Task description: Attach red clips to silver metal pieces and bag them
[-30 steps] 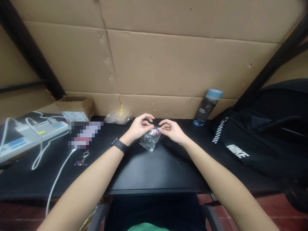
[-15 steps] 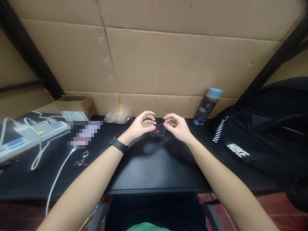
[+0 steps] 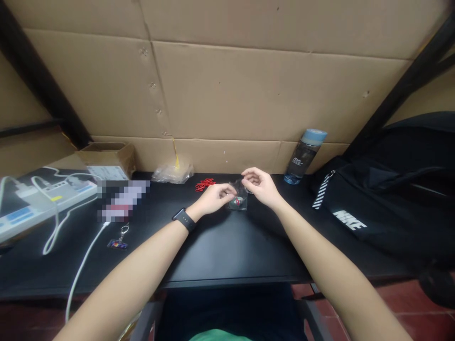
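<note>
Between my hands is a small clear plastic bag (image 3: 241,204) with a red and pale greenish item inside. My right hand (image 3: 260,185) is closed on the upper right part of the bag, fingers curled. My left hand (image 3: 216,198), below a black watch strap, has its thumb and fingers pinched at the bag's left side; what lies between the fingertips is too small to make out. Just behind my left hand, a pile of red clips or loops (image 3: 205,183) lies on the black table (image 3: 220,253).
At the left are a white power strip (image 3: 46,203) with cables, an open cardboard box (image 3: 110,158), a blurred-out item and a keychain (image 3: 118,244). A clear plastic packet (image 3: 173,173) lies by the cardboard wall. A blue-capped bottle (image 3: 303,156) and black bag (image 3: 384,208) are at the right.
My left hand has moved slightly right and toward me, uncovering the red pile. The small bag now hangs lower, its contents more visible. My right hand has barely moved.
</note>
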### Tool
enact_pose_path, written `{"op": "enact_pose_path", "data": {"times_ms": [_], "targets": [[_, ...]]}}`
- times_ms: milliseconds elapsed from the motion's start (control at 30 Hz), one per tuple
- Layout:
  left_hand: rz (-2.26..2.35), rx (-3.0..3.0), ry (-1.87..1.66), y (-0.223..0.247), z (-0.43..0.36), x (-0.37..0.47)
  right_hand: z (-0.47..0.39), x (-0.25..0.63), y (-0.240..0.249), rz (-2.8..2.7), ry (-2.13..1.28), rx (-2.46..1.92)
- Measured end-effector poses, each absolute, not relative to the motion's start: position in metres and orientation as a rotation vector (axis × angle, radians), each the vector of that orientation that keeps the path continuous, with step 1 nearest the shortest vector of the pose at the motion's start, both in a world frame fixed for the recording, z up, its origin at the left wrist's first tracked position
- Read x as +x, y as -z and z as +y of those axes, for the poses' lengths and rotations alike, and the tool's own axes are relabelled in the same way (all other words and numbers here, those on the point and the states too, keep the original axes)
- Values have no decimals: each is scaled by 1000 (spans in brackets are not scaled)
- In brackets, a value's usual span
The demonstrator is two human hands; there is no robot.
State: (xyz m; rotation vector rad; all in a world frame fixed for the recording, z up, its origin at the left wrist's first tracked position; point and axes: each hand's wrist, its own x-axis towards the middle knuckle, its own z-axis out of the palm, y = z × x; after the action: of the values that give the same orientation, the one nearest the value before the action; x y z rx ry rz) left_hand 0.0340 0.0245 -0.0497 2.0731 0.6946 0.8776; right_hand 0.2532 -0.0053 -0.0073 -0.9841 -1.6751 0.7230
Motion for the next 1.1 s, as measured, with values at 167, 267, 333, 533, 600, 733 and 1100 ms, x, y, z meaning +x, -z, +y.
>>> {"op": "enact_pose_path", "data": {"times_ms": [167, 267, 333, 533, 600, 733, 1100], "targets": [[766, 2013, -881, 53, 31, 31, -1, 267, 13, -1773, -972, -1047], [733, 1964, -886, 53, 35, 30, 0, 271, 17, -1831, -1132, -1041], [728, 1952, -884, 53, 36, 29, 3, 271, 21, -1848, -1141, -1050], [844, 1926, -862, 57, 41, 26, 13, 271, 30, -1901, -956, -1120], [865, 1916, -855, 58, 43, 25, 14, 272, 30, -1929, -895, -1145], [873, 1890, -848, 62, 45, 24, 12, 272, 30, -1985, -804, -1188], [687, 2544, -783, 40, 37, 11, -2, 270, 11, -2559, -394, -1179]]}}
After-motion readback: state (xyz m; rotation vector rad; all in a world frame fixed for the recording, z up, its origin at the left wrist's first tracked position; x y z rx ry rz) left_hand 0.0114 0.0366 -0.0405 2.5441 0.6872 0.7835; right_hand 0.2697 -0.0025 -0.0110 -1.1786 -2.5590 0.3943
